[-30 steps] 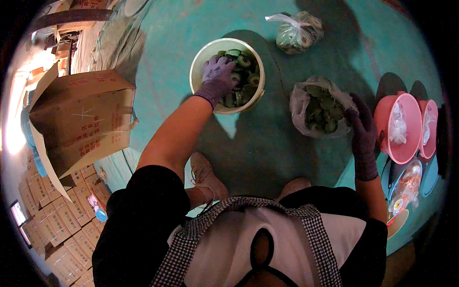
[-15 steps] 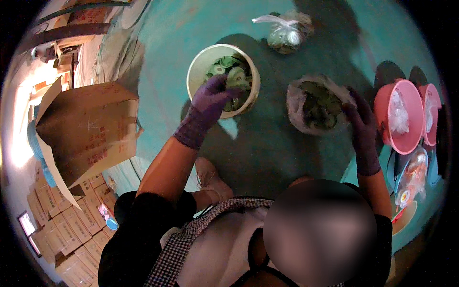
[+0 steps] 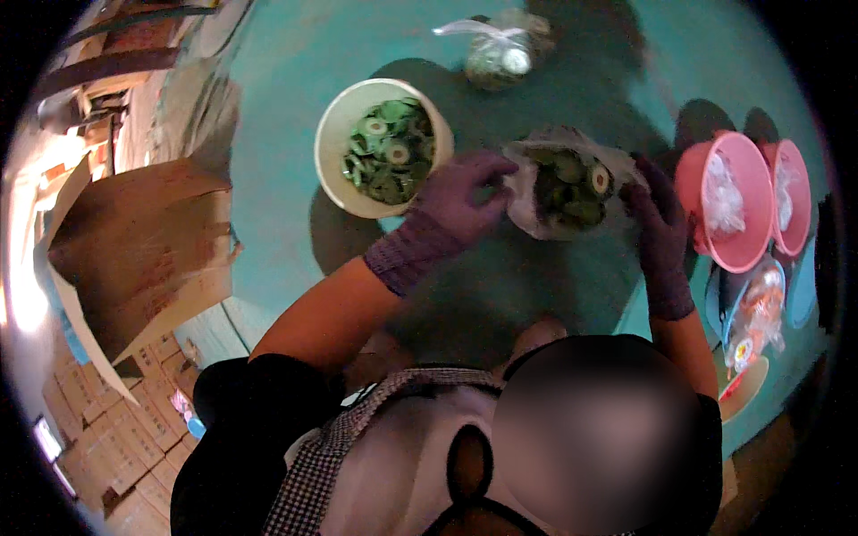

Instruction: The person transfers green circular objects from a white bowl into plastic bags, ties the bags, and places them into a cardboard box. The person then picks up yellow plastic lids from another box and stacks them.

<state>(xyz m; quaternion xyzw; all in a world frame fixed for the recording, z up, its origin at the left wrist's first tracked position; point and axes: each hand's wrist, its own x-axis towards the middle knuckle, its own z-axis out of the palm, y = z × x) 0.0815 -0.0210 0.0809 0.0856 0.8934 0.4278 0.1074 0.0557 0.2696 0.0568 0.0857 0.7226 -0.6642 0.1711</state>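
Note:
A clear plastic bag [image 3: 525,198] stands with its mouth up in front of me, holding dark green pieces [image 3: 567,183], one with a pale ring on top. My left hand [image 3: 460,198], in a purple glove, has its thumb and fingers closed on the bag's left rim. At the opposite rim, my right hand [image 3: 660,214], gloved alike, grips the plastic; its fingertips are partly hidden. To the left of the bag is a white bucket [image 3: 332,170] with many green flat pieces [image 3: 386,147] inside, some bearing pale rings.
A tied clear bag [image 3: 500,58] of similar pieces lies beyond. Pink tubs [image 3: 752,250] with crumpled plastic stand at the right, near a blue tub [image 3: 722,299] with wrapped orange-red things. An open cardboard box [image 3: 152,250] is at the left, on the green surface [image 3: 277,196].
My left hand has moved right from inside the bucket to the bag's rim. A pale-ringed piece now lies on top in the bag. The whole view has shifted slightly.

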